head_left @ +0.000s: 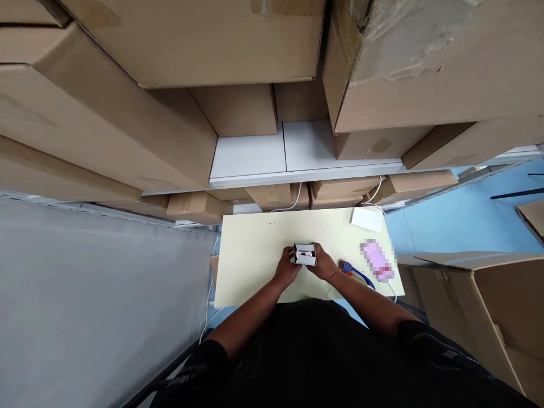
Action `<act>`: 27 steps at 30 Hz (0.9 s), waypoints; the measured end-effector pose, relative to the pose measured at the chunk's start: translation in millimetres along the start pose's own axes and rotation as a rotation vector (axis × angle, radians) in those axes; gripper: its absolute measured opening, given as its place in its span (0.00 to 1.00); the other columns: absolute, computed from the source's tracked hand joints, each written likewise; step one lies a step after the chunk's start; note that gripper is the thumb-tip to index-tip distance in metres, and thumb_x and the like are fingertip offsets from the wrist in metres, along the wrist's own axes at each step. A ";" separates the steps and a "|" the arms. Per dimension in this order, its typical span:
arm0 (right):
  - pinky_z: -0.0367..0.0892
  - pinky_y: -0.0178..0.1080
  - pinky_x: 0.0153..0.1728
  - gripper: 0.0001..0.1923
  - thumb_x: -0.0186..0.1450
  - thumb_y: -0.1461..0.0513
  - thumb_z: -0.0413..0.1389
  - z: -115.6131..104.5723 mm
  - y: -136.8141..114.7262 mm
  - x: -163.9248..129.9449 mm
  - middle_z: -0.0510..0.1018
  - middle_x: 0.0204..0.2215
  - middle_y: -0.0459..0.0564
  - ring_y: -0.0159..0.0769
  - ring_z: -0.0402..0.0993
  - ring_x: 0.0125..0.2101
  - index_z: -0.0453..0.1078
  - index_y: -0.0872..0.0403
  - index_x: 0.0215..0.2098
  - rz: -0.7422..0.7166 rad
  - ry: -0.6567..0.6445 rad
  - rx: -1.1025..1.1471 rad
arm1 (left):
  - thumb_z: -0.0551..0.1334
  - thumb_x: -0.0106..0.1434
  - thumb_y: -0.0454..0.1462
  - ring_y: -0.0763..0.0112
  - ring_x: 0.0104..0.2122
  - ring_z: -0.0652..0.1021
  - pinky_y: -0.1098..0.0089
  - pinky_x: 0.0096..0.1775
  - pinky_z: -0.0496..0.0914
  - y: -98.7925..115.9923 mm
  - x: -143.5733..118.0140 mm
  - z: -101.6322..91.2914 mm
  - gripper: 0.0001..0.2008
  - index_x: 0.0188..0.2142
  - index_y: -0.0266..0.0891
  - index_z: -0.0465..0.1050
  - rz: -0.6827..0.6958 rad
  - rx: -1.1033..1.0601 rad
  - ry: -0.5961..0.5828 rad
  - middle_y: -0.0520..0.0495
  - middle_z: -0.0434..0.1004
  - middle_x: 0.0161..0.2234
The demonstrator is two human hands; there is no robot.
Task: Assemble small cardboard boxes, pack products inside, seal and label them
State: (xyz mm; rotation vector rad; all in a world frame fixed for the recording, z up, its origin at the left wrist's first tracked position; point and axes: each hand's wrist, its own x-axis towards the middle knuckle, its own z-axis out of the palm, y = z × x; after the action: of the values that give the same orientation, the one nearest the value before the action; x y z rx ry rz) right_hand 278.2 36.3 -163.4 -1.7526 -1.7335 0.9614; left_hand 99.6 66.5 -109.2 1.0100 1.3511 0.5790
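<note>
Small white box (305, 254) held mid-surface (255, 249), left hand (286, 271) and right hand (323, 265) each with grip closed on its sides. Judgement: keep box level, thumbs clear of open face.

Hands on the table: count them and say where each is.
2. The left hand grips the small white box from the left, the right hand from the right. No other hands show.

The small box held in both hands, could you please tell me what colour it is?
The small box is white with a dark marking on its face, seen best in the head view.
</note>
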 end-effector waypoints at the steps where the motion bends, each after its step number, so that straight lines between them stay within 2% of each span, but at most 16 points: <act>1: 0.75 0.51 0.51 0.38 0.57 0.66 0.62 -2.1 0.0 -1.2 0.71 0.56 0.60 0.48 0.75 0.52 0.57 0.52 0.63 -0.003 -0.010 0.004 | 0.69 0.48 0.26 0.60 0.50 0.79 0.63 0.45 0.75 -2.5 -0.3 -0.9 0.28 0.47 0.44 0.64 0.005 0.003 -0.001 0.46 0.78 0.47; 4: 0.74 0.52 0.53 0.42 0.56 0.66 0.63 -17.2 -5.0 -10.1 0.68 0.59 0.61 0.48 0.74 0.53 0.55 0.52 0.66 -0.002 -0.036 0.054 | 0.67 0.50 0.26 0.59 0.52 0.77 0.64 0.44 0.74 -4.4 -7.1 -8.5 0.25 0.47 0.42 0.66 0.027 0.054 0.032 0.44 0.76 0.49; 6: 0.75 0.50 0.50 0.40 0.57 0.67 0.61 -34.5 -14.5 -19.3 0.67 0.59 0.59 0.45 0.75 0.51 0.56 0.50 0.66 -0.017 -0.041 0.119 | 0.66 0.53 0.29 0.60 0.51 0.77 0.64 0.44 0.74 2.6 -16.5 -17.3 0.20 0.46 0.42 0.69 0.095 0.102 0.092 0.43 0.75 0.49; 8: 0.76 0.47 0.47 0.32 0.60 0.67 0.58 -53.8 -28.9 -28.1 0.69 0.56 0.55 0.42 0.75 0.50 0.61 0.48 0.62 -0.064 0.005 0.178 | 0.65 0.58 0.32 0.62 0.49 0.76 0.65 0.45 0.73 16.3 -27.0 -26.3 0.14 0.44 0.42 0.72 0.228 0.144 0.125 0.45 0.74 0.47; 12: 0.75 0.45 0.45 0.13 0.68 0.63 0.57 -79.5 -61.4 -34.1 0.72 0.48 0.52 0.41 0.74 0.46 0.71 0.46 0.51 -0.166 0.111 0.207 | 0.61 0.66 0.37 0.65 0.45 0.77 0.67 0.43 0.73 48.7 -39.1 -35.1 0.06 0.40 0.44 0.78 0.430 0.250 0.005 0.45 0.73 0.46; 14: 0.75 0.45 0.45 0.08 0.71 0.61 0.55 -81.4 -72.3 -31.6 0.73 0.44 0.51 0.40 0.75 0.43 0.73 0.46 0.47 -0.179 0.135 0.198 | 0.60 0.68 0.38 0.65 0.41 0.77 0.66 0.43 0.72 59.7 -38.7 -34.3 0.08 0.40 0.44 0.80 0.458 0.320 -0.035 0.46 0.74 0.42; 17: 0.75 0.44 0.45 0.09 0.72 0.61 0.53 -76.6 -78.0 -26.6 0.73 0.42 0.51 0.39 0.76 0.40 0.75 0.47 0.47 -0.167 0.135 0.179 | 0.61 0.67 0.37 0.66 0.38 0.77 0.64 0.44 0.72 66.6 -34.4 -31.3 0.10 0.45 0.46 0.81 0.452 0.404 -0.033 0.47 0.75 0.41; 22: 0.73 0.45 0.48 0.15 0.72 0.64 0.49 -70.3 -73.2 -24.6 0.75 0.44 0.51 0.40 0.76 0.44 0.75 0.46 0.50 -0.167 0.126 0.165 | 0.61 0.64 0.34 0.62 0.42 0.78 0.62 0.48 0.71 63.3 -26.8 -30.5 0.14 0.48 0.47 0.80 0.403 0.360 -0.010 0.47 0.78 0.42; 27: 0.73 0.44 0.46 0.17 0.68 0.66 0.53 -72.5 -71.2 -24.4 0.75 0.41 0.49 0.39 0.75 0.40 0.73 0.46 0.53 -0.129 0.136 0.160 | 0.63 0.59 0.33 0.67 0.34 0.76 0.65 0.42 0.71 59.8 -19.1 -34.0 0.19 0.50 0.45 0.77 0.359 0.373 -0.057 0.50 0.76 0.37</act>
State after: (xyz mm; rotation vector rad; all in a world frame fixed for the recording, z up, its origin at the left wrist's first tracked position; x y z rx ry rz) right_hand 289.1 27.0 -59.9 -1.5485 -1.6153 0.8792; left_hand 75.5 88.2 -45.6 1.5824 1.2597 0.5678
